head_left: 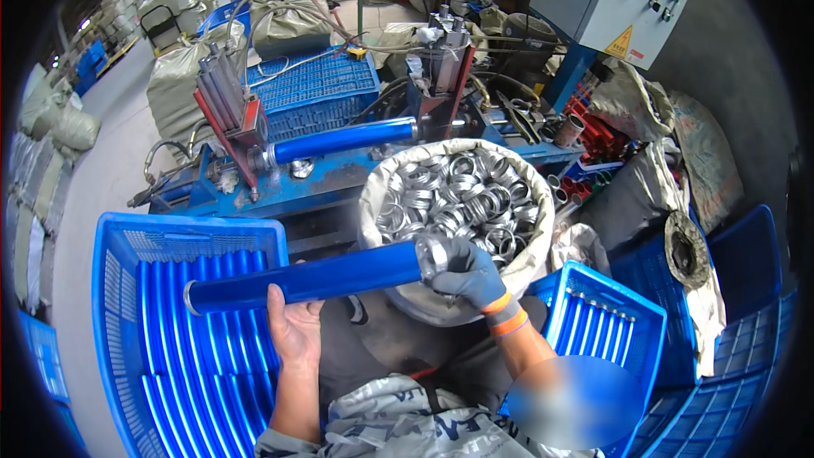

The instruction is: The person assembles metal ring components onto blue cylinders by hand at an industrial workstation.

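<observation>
A shiny blue tube [314, 276] lies slantwise across the space before me, its left end lower and ringed by a pale metal collar [190, 298]. My bare left hand [294, 326] holds it from below, thumb in front and fingers partly hidden behind. At the tube's right end, my right hand [472, 276], in a grey glove with an orange cuff, closes round a silvery metal ring [432, 256]. Whether the ring is fully seated on the tube I cannot tell. Just beyond that hand stands a round white sack-lined tub [373, 203] heaped with metal rings [462, 191].
Blue crates with blue tubes stand at left [191, 225] and right [649, 314]. Ahead, a blue machine bench [326, 178] carries another blue tube [343, 142] between two upright clamps. A grey control box [593, 8] hangs at upper right. Sacks [708, 153] crowd the right side.
</observation>
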